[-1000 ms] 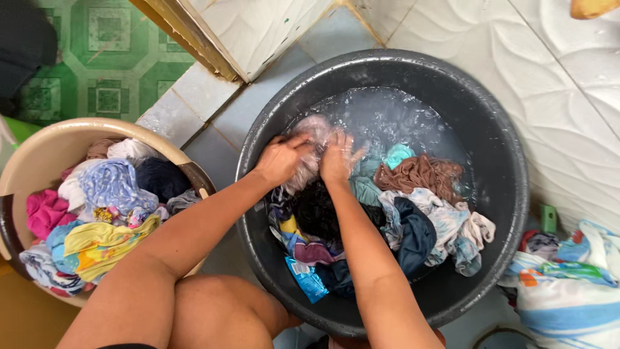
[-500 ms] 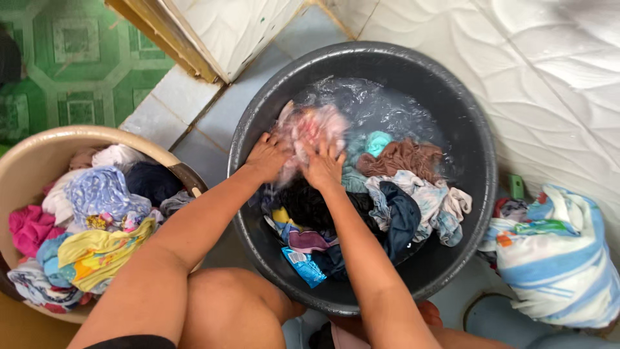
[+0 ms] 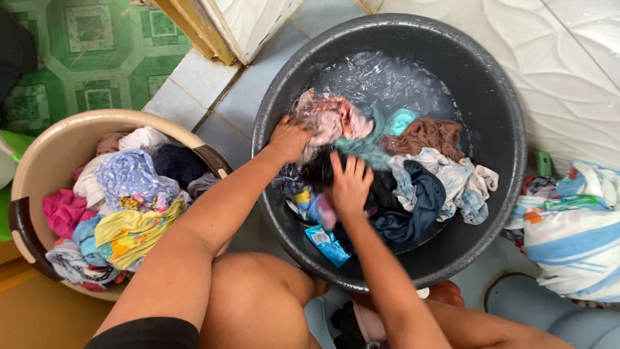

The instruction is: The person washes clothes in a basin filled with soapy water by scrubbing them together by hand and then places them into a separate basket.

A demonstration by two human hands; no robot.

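Note:
A big dark grey basin (image 3: 504,116) holds soapy water and several wet clothes. My left hand (image 3: 289,137) grips the edge of a pale pink garment (image 3: 329,116) near the basin's left wall. My right hand (image 3: 349,184) lies lower, fingers spread, pressing on dark clothes (image 3: 387,194) in the middle of the pile. A brown cloth (image 3: 426,136), a teal piece (image 3: 400,119) and a pale patterned garment (image 3: 458,184) lie to the right of my hands. A blue sachet (image 3: 328,244) rests on the basin's near wall.
A beige tub (image 3: 64,139) full of mixed coloured clothes stands at the left. A striped white and blue bundle (image 3: 571,232) lies at the right. White tiled wall behind, green patterned floor at the far left. My knee (image 3: 252,297) is against the basin.
My right hand has let go of the pink garment and moved down toward me onto the dark clothes. My left hand stays on the pink garment, which now lies spread out.

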